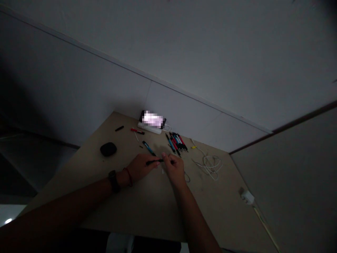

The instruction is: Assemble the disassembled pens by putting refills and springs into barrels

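Note:
Between my two hands, over the middle of the table, is a dark pen (154, 162). My left hand (139, 167) grips one end of it, with the fingers closed. The fingers of my right hand (173, 168) pinch its other end. Just behind my hands lies a blue pen part (149, 148). Farther left are a red pen part (137, 131), a thin white refill (136, 136) and a short black piece (119, 128). Several red, blue and black pens (177, 143) lie side by side beyond my right hand.
A phone (153, 119) with a lit, blurred screen leans on a white base near the wall. On the left is a black rounded case (108, 149). A white cable (210, 167) lies coiled at the right, and a white plug (247, 197) is near the right edge of the table (216, 211).

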The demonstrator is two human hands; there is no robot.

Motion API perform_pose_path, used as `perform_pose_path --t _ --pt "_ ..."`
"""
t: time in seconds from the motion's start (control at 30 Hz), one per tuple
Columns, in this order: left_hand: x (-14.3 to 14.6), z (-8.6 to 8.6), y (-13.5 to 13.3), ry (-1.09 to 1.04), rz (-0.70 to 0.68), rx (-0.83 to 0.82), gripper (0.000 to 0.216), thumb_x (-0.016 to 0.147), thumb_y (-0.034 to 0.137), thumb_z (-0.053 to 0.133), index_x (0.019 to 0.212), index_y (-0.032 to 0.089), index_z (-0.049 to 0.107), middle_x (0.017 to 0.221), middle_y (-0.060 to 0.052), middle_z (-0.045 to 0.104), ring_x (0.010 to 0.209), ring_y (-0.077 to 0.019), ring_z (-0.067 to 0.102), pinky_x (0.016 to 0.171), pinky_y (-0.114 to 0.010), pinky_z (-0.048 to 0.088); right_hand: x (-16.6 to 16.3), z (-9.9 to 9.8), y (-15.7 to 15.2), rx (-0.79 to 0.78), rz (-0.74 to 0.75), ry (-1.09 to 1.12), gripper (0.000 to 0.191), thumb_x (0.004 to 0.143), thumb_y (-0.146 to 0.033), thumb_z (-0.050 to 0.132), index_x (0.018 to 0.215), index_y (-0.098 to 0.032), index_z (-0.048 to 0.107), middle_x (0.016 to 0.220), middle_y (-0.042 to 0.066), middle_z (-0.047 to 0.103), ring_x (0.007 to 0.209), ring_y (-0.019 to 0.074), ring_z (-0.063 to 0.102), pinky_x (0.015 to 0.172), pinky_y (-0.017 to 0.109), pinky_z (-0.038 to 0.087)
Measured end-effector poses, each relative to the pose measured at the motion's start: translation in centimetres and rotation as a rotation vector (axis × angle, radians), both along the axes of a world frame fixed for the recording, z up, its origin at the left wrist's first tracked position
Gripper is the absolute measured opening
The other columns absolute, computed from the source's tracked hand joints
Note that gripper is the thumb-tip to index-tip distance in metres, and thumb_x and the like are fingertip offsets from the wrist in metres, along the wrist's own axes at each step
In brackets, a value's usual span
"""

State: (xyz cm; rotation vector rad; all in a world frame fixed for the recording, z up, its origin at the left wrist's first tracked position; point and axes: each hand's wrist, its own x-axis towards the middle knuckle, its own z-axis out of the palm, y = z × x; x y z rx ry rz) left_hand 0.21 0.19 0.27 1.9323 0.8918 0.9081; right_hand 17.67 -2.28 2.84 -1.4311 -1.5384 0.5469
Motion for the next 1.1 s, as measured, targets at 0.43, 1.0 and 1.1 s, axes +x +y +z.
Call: perform_pose_path --t 0.43,1.0,1.1 --pt "-0.07 0.7 -0.09 -0.004 -0.039 -0.083 0.029 0.097 0.035 0.054 0.095 0.018 0.077 0.087 -0.004 0.078 0.08 -0.0181 0.07 0.075 -0.027 0.048 0.42 0.0 0.01 0.035 -0.055 0.034 0.058 0.09 -0.057 0.062 0.053 -0.023 0.031 0.052 -0.006 0.027 0.051 0.0101 0.029 0.05 0.027 0.025" --pt "0.06 0.54 -0.16 -0.06 -0.093 -0.112 0.03 0.096 0.037 0.052 0.089 0.019 0.075 0.079 -0.002 0.074 0.073 -0.0166 0.065 0.072 -0.026 0.047 0.35 -0.23 -0.01 0.054 -0.053 0.063 0.058 0.089 -0.056 0.063 0.053 -0.023 0.032 0.051 -0.007 0.029 0.05 0.0093 0.029 0.049 0.025 0.026" --pt "0.14 0.34 -0.07 -0.081 -0.036 -0.096 0.024 0.092 0.037 0.059 0.09 0.02 0.075 0.085 -0.002 0.076 0.077 -0.0172 0.066 0.072 -0.026 0.047 0.26 -0.14 -0.03 0.057 -0.04 0.053 0.058 0.089 -0.055 0.062 0.052 -0.023 0.032 0.051 -0.007 0.029 0.05 0.0092 0.029 0.049 0.025 0.026"
